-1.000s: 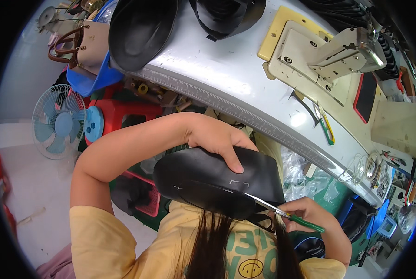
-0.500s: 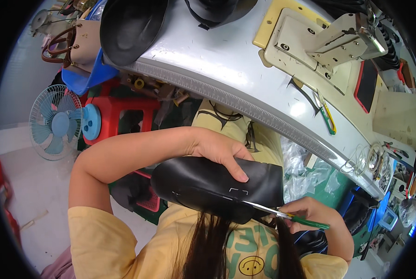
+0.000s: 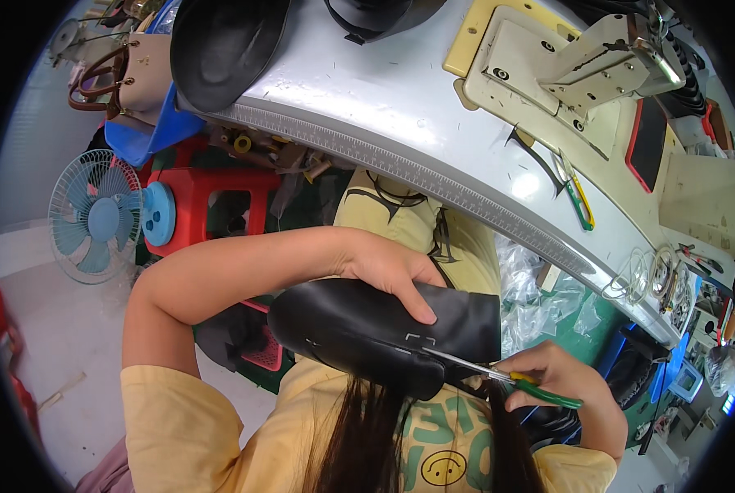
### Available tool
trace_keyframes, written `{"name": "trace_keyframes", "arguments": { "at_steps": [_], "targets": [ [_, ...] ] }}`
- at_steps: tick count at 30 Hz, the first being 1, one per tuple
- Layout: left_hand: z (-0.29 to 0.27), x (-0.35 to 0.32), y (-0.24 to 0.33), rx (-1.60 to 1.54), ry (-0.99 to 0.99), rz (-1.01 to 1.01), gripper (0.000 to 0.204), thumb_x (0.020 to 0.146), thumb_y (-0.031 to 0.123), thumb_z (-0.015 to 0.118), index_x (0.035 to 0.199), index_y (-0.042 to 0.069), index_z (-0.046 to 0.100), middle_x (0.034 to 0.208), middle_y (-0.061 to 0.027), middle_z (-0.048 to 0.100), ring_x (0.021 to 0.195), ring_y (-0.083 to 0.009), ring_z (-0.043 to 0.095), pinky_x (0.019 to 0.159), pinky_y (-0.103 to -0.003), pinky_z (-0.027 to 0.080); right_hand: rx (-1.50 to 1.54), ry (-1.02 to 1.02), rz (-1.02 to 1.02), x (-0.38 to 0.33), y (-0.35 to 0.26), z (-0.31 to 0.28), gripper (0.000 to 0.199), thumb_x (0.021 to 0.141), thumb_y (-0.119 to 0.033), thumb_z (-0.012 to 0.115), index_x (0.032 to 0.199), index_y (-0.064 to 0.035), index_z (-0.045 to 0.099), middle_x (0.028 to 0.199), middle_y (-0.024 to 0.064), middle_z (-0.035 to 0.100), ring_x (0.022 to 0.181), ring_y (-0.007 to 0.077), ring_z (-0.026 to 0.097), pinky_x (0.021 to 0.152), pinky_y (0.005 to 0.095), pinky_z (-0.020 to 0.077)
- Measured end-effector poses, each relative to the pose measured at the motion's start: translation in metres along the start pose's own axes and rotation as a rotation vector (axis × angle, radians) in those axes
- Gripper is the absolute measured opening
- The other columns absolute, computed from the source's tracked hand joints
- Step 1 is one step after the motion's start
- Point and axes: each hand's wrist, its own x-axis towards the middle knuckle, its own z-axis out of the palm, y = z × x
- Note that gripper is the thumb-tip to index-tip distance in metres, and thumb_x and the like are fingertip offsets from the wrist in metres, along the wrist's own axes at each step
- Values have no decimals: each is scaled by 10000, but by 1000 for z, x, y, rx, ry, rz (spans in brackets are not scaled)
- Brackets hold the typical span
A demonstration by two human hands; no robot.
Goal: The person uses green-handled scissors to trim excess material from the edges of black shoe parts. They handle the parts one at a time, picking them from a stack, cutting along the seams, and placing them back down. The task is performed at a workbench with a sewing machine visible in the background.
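A black, leather-like rounded piece (image 3: pixel 351 316) lies across the front of my body, with white corner marks on its surface. My left hand (image 3: pixel 396 275) is closed on its upper edge, thumb pressed on the outside and fingers hidden behind. At the lower right, my right hand (image 3: pixel 560 374) grips slim scissors (image 3: pixel 536 388) with green and yellow handles. Their pointed metal blades reach left along the black piece, tips beside the white marks. Whether the tips touch the material I cannot tell.
A grey-white worktable (image 3: pixel 367 90) with a ruler strip (image 3: pixel 400 168) curves above my lap. On it are a sewing machine (image 3: pixel 581 90), black pieces (image 3: pixel 228 49), green-and-yellow-handled cutters (image 3: pixel 579 201) and a red-edged phone (image 3: pixel 647 144). A fan (image 3: pixel 101 218) and red stool (image 3: pixel 211 205) stand left.
The scissors have shifted slightly left and up, their tips now nearer the white marks. My right hand has opened out a little around the handles. My left hand keeps its hold.
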Motion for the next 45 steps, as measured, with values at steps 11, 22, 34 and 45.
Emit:
{"name": "trace_keyframes", "arguments": {
  "at_steps": [11, 22, 34, 45],
  "targets": [
    [25, -91, 47, 126, 444, 539, 382, 719, 90, 682, 1057, -39, 561, 942, -71, 626, 847, -107, 577, 767, -240, 459, 96, 447, -348, -26, 4, -14, 646, 561, -346, 819, 1055, 4, 595, 698, 58, 534, 604, 149, 495, 528, 257, 350],
    [48, -54, 14, -248, 533, 1243, 425, 761, -68, 565, 1167, 13, 470, 1099, -110, 567, 1012, -204, 558, 890, -348, 446, -277, 867, -612, 49, -49, 10, 628, 584, -228, 803, 1128, -38, 553, 738, 63, 488, 600, 179, 461, 543, 278, 404],
    [51, -27, 16, -420, 498, 1233, 275, 728, -55, 593, 998, -7, 574, 992, -128, 599, 918, -222, 594, 830, -341, 474, -217, 927, -633, 59, -44, 11, 589, 600, -247, 796, 1104, -41, 572, 732, 35, 490, 543, 120, 417, 489, 238, 364],
    [51, -19, 20, -421, 480, 1243, 287, 775, -49, 557, 1057, 7, 554, 982, -93, 617, 892, -165, 601, 805, -314, 491, -67, 818, -687, 65, -25, 5, 574, 597, -238, 810, 1084, -40, 578, 683, 22, 453, 584, 118, 411, 512, 244, 329]
  ]
}}
